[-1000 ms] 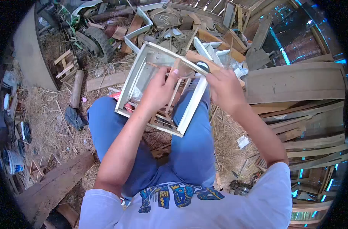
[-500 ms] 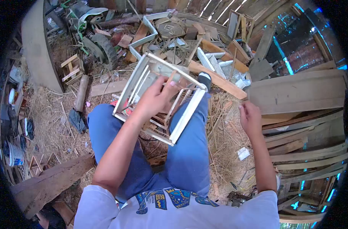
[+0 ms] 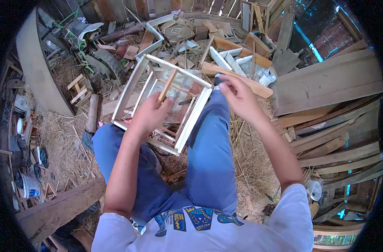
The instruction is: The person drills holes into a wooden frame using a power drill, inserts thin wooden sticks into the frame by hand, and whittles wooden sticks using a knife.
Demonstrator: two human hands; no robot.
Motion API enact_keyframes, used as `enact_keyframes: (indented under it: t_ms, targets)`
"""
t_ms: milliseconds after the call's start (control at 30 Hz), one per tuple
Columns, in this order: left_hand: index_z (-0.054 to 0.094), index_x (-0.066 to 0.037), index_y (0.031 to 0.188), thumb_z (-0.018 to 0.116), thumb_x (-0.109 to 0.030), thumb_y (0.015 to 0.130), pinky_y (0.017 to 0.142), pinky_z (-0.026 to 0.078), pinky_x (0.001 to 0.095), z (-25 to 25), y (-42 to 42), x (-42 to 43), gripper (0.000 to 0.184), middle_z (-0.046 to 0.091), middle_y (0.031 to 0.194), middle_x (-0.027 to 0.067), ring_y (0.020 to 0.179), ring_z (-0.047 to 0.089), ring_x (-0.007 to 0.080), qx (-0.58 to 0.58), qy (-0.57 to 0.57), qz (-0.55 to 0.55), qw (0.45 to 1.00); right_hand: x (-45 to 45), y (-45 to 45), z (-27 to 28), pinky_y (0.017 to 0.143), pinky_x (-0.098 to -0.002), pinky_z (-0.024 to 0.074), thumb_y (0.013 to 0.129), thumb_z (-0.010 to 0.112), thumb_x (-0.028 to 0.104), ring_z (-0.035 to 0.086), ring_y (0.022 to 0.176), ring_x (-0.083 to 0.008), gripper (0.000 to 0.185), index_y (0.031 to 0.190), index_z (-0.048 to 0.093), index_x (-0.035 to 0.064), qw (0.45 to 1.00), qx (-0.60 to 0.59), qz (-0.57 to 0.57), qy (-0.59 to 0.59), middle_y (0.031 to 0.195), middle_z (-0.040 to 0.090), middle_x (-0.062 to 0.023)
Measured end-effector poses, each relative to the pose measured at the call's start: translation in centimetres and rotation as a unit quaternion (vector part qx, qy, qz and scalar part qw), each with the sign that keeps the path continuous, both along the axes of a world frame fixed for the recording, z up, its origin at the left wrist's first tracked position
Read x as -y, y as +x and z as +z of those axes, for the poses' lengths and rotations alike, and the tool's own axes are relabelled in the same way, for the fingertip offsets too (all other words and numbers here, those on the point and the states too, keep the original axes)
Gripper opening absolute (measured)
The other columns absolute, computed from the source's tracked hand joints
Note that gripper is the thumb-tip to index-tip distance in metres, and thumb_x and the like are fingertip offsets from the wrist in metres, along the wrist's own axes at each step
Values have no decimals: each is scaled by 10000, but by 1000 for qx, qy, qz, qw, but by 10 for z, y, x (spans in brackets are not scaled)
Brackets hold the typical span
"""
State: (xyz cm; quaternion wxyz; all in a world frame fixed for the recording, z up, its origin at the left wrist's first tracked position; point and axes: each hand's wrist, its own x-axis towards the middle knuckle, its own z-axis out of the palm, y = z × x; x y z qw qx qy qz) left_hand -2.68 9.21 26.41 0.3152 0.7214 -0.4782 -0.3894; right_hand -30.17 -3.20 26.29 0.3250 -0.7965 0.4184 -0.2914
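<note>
A pale wooden frame (image 3: 194, 122) with inner slats rests tilted across my knees. My left hand (image 3: 151, 114) reaches into it, closed round a light brown wooden strip (image 3: 168, 86) that slants up towards the frame's upper side. A small dark object (image 3: 185, 102) shows inside the frame, right of that hand. My right hand (image 3: 238, 95) is off the frame, just beyond its upper right corner, with its fingers curled and partly apart; I see nothing held in it. A dark shoe is partly visible behind the frame's corner.
Straw covers the ground. A plank (image 3: 242, 80) lies beyond my right hand, with scrap wood behind it. A wide board (image 3: 330, 82) and stacked slats stand at the right. A thick beam (image 3: 61, 210) lies lower left, near a white bucket (image 3: 30, 186). A tyre (image 3: 112, 65) lies upper left.
My right hand went from the frame's corner out to the right, then came back near the corner. The frame and my left hand have shifted slightly left, and the inner strip now shows more.
</note>
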Motion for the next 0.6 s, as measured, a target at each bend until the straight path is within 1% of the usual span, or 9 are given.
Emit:
enact_keyframes:
  t_ms: [100, 133, 267, 333, 367, 400, 467, 500, 600]
  targets:
    - [638, 28, 1173, 612, -402, 1032, 680, 520, 413, 14, 4, 1, 454, 633, 777, 119, 684, 624, 228, 91, -6, -41, 995, 2, 22, 5, 889, -374, 545, 1026, 630, 321, 715, 1005, -281, 380, 1207, 663, -11, 994, 20, 56, -87, 1041, 730, -160]
    - [643, 22, 1155, 620, -382, 1018, 708, 524, 442, 20, 4, 0, 427, 654, 793, 170, 705, 646, 295, 132, -20, -78, 988, 0, 27, 11, 889, -374, 545, 1026, 630, 321, 715, 1005, -281, 380, 1207, 663, -11, 994, 24, 59, -90, 1041, 730, -160]
    - [677, -7, 1041, 616, -348, 974, 781, 530, 546, 32, 7, -10, 353, 708, 886, 263, 852, 690, 451, 243, -90, -171, 951, -6, 49, 33, 889, -360, 548, 1058, 585, 363, 725, 1007, -250, 413, 1202, 657, -18, 992, 48, 117, 9, 1097, 734, -161]
    - [686, -20, 1026, 621, -335, 963, 787, 541, 553, 44, 2, -16, 327, 712, 885, 254, 847, 692, 448, 271, -91, -169, 943, -7, 56, 37, 872, -344, 554, 1074, 561, 379, 722, 947, -218, 427, 1211, 650, -16, 981, 43, 144, 122, 1067, 731, -130]
    - [685, -33, 1036, 627, -339, 966, 768, 536, 548, 49, 3, -19, 320, 707, 874, 247, 841, 689, 446, 280, -95, -175, 939, -10, 60, 29, 792, -317, 556, 1083, 547, 402, 696, 855, -172, 428, 1201, 648, 3, 960, 105, 133, 224, 989, 705, -89]
    - [683, -45, 1047, 632, -344, 970, 749, 531, 543, 54, 4, -20, 313, 701, 863, 241, 835, 687, 445, 289, -99, -180, 935, -16, 63, 33, 792, -317, 556, 1083, 547, 402, 696, 855, -172, 428, 1201, 648, 3, 960, 104, 140, 218, 989, 705, -89]
    - [688, -60, 1039, 632, -362, 972, 738, 537, 541, 62, 6, -24, 314, 702, 846, 231, 823, 689, 435, 309, -113, -174, 928, -31, 67, 40, 654, -279, 527, 1108, 500, 368, 631, 721, -124, 395, 1203, 661, 20, 907, 217, 104, 345, 889, 620, -39]
    - [689, -61, 1038, 634, -370, 972, 737, 538, 541, 68, 8, -24, 321, 704, 846, 228, 824, 691, 432, 320, -106, -189, 922, -38, 72, 41, 527, -247, 453, 1095, 529, 389, 550, 602, -88, 391, 1203, 661, 37, 911, 227, 68, 337, 847, 578, -14]
    - [676, -62, 1063, 645, -393, 972, 737, 539, 539, 79, 18, -27, 345, 708, 842, 219, 830, 694, 429, 332, -95, -207, 916, -52, 77, 58, 465, -232, 370, 1058, 600, 435, 429, 534, -45, 380, 1129, 655, 66, 891, 254, 50, 373, 715, 463, 53]
